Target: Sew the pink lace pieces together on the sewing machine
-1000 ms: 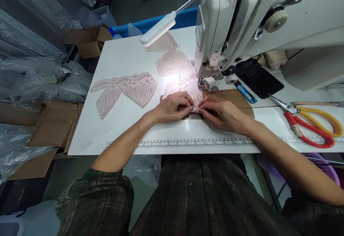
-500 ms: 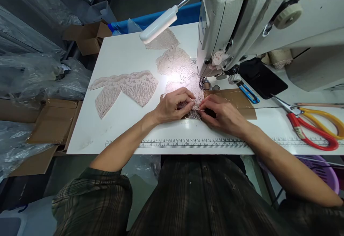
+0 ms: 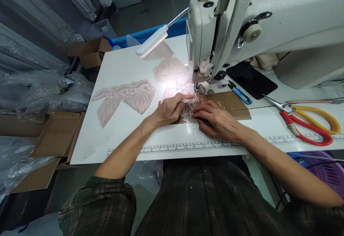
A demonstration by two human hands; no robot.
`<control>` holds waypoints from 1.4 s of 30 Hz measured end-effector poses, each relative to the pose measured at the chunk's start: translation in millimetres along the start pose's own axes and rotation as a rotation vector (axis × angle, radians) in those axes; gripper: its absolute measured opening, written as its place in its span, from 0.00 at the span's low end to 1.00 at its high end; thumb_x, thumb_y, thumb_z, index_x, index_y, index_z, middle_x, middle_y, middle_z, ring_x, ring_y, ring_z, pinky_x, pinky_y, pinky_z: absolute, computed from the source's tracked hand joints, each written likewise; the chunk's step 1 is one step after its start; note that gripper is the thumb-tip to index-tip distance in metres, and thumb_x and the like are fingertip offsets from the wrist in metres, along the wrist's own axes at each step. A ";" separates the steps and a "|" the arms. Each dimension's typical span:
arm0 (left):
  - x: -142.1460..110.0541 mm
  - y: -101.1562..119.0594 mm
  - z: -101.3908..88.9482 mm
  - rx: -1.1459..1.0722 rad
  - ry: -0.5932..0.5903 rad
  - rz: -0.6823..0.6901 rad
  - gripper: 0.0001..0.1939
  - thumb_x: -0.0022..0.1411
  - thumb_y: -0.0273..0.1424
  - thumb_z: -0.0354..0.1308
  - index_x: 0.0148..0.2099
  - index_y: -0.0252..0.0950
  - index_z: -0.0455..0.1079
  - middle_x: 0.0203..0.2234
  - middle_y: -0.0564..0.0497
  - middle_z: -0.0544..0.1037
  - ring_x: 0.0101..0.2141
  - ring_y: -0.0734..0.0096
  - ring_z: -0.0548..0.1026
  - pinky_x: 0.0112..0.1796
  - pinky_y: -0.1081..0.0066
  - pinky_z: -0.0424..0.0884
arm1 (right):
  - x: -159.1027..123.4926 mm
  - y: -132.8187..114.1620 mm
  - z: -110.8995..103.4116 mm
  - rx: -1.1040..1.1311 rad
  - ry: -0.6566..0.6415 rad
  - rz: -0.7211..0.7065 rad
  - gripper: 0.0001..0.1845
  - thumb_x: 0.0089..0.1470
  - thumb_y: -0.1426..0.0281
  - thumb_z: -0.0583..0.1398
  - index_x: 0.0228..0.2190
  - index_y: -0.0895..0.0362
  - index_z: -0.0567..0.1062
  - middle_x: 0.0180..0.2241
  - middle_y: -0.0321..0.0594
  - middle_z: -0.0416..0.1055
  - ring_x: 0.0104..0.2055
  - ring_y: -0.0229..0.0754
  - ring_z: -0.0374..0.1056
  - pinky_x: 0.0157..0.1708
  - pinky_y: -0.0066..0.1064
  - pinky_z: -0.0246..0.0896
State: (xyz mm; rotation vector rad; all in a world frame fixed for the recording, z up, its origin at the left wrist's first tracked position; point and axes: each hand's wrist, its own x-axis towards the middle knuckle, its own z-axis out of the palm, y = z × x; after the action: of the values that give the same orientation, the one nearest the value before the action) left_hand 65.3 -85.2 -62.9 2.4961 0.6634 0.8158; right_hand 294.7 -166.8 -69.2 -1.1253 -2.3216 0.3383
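Observation:
A pale pink lace piece point(image 3: 189, 107) lies under the needle of the white sewing machine point(image 3: 242, 28). My left hand point(image 3: 170, 109) pinches the lace's left edge, with the forefinger stretched toward the presser foot point(image 3: 197, 89). My right hand point(image 3: 215, 118) presses the lace flat against the table, fingers close together on its right side. Both hands sit just in front of the needle. More lace runs out behind the machine head point(image 3: 169, 71), lit by the lamp.
A second lace piece point(image 3: 126, 95) lies to the left on the white table point(image 3: 118, 135). Blue thread snips point(image 3: 240, 93), a black phone point(image 3: 251, 79) and red-and-yellow scissors point(image 3: 309, 121) lie at right. A gooseneck lamp point(image 3: 152, 41) hangs over the lace. Cardboard boxes point(image 3: 51, 135) and plastic bags stand at left.
Both hands have slid the lace forward toward the needle. My left forefinger has stretched out to the presser foot. The view has shifted slightly.

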 end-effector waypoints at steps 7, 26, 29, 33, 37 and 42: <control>0.9 -1.9 12.3 0.099 -0.012 0.149 0.14 0.76 0.29 0.47 0.58 0.33 0.67 0.50 0.43 0.82 0.51 0.65 0.81 0.61 0.49 0.73 | 1.0 0.6 -0.7 -0.012 -0.016 -0.004 0.13 0.62 0.69 0.56 0.41 0.58 0.80 0.46 0.50 0.76 0.51 0.53 0.65 0.48 0.49 0.62; 2.6 5.8 3.5 0.379 -0.102 0.482 0.08 0.68 0.22 0.54 0.44 0.35 0.73 0.44 0.45 0.84 0.44 0.66 0.83 0.56 0.53 0.77 | 25.7 42.8 -52.2 0.214 -0.179 0.223 0.16 0.57 0.69 0.55 0.39 0.54 0.82 0.37 0.40 0.80 0.38 0.43 0.75 0.42 0.37 0.69; 2.6 6.6 4.6 0.386 -0.081 0.499 0.06 0.67 0.22 0.55 0.43 0.33 0.73 0.43 0.44 0.84 0.43 0.65 0.83 0.54 0.54 0.79 | 27.7 49.5 -35.9 0.180 -0.061 0.278 0.17 0.58 0.69 0.54 0.41 0.57 0.82 0.38 0.44 0.79 0.38 0.44 0.74 0.43 0.38 0.69; 1.6 6.9 6.4 0.354 -0.110 0.444 0.07 0.68 0.22 0.55 0.44 0.34 0.74 0.44 0.45 0.84 0.45 0.65 0.83 0.54 0.53 0.78 | 16.7 50.9 -16.1 0.081 0.035 0.111 0.20 0.59 0.68 0.55 0.48 0.54 0.82 0.45 0.48 0.76 0.46 0.48 0.71 0.49 0.43 0.67; 2.0 7.7 7.1 0.379 -0.110 0.422 0.08 0.68 0.23 0.54 0.43 0.35 0.74 0.43 0.46 0.84 0.43 0.67 0.83 0.53 0.56 0.79 | 11.6 54.7 -13.1 0.018 0.000 0.038 0.21 0.59 0.69 0.55 0.50 0.50 0.82 0.48 0.47 0.74 0.49 0.48 0.69 0.51 0.43 0.66; 4.1 9.1 6.4 0.397 -0.108 0.437 0.07 0.69 0.25 0.55 0.43 0.36 0.74 0.42 0.48 0.84 0.39 0.69 0.83 0.49 0.59 0.80 | 12.9 56.2 -14.0 0.000 -0.008 0.052 0.22 0.60 0.69 0.55 0.50 0.51 0.82 0.49 0.48 0.74 0.50 0.49 0.67 0.52 0.44 0.65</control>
State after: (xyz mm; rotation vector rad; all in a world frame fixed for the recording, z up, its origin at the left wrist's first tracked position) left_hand 75.0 -91.7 -61.1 3.0865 0.2579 0.7410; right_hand 332.5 -121.8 -77.7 -1.1886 -2.3024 0.3623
